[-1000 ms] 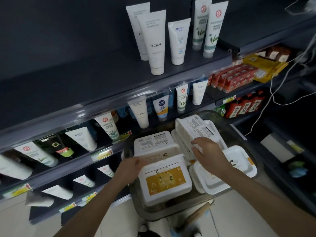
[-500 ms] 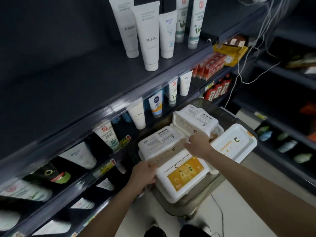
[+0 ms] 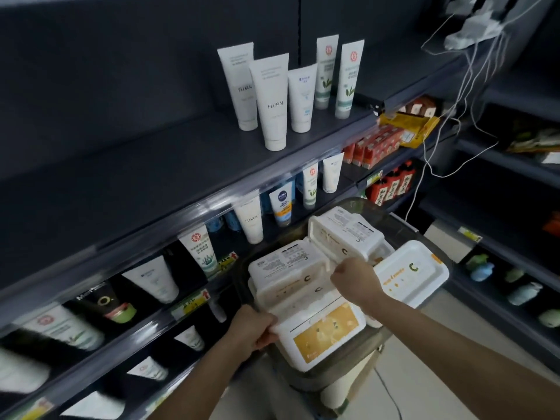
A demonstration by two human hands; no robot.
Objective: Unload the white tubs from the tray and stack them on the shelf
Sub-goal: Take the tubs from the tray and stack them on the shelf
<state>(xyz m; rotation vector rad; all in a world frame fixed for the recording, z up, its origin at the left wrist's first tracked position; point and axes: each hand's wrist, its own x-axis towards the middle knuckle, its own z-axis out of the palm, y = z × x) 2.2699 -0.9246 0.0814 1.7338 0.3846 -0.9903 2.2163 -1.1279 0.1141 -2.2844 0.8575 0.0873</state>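
Several white tubs lie in a dark round tray [image 3: 391,219] in front of the shelves. The nearest white tub [image 3: 321,334] has a yellow label on its lid, and my left hand [image 3: 251,330] grips its left corner. My right hand [image 3: 353,277] is closed on its far edge, between a second tub [image 3: 288,268] and a flat white lid [image 3: 409,272]. A third tub [image 3: 345,228] sits at the tray's far side. The top shelf [image 3: 151,165] is dark, with bare board left of the tubes.
White cosmetic tubes [image 3: 274,101] stand at the right end of the top shelf. More tubes [image 3: 251,219] fill the lower shelves. Red boxes [image 3: 375,144] and bottles sit to the right. White cables [image 3: 436,122] hang down at the right.
The view has tilted up toward the top shelf. Both hands keep their hold on the yellow-label tub, which looks slightly raised at its left corner.
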